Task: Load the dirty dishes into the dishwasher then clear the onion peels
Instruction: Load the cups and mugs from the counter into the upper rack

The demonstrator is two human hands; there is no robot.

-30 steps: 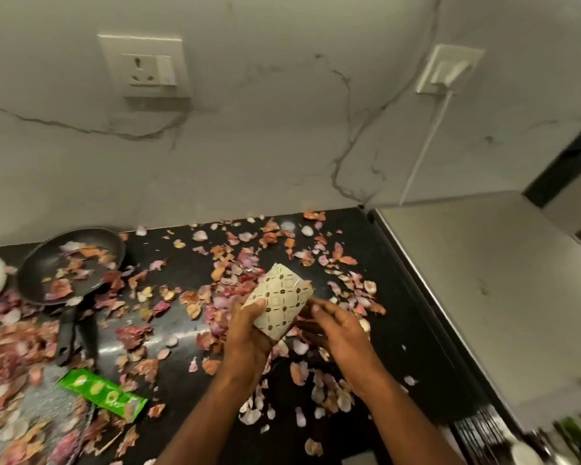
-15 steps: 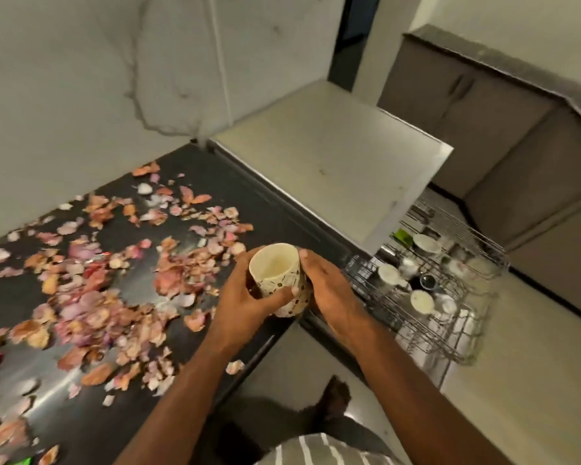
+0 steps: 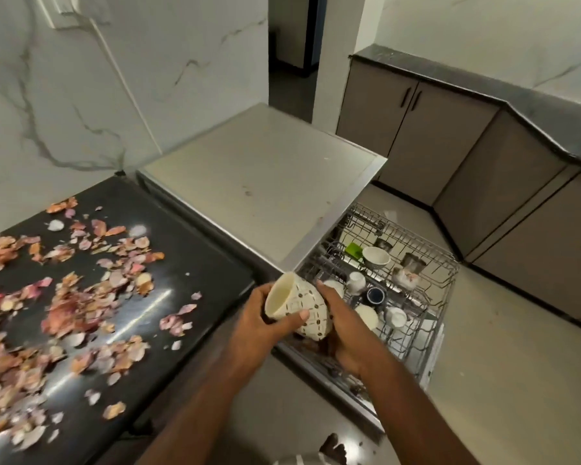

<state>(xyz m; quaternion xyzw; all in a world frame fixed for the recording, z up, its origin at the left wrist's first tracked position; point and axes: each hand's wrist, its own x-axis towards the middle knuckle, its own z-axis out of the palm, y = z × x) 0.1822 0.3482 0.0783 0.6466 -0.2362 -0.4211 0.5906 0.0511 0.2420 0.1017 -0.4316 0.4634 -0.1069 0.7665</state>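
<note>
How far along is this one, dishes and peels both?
Partly done: the pulled-out dishwasher rack already holds several cups and a white bowl. In hand: the left hand and right hand hold a patterned cup, tilted, at the rack's near edge, not yet placed. Left: onion peels cover the black counter, untouched.

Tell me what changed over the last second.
The patterned cup went from above the peels, held in both hands, rightward off the counter to the dishwasher rack, now tipped sideways. Left hand and right hand still grip it; onion peels stay scattered.
</note>
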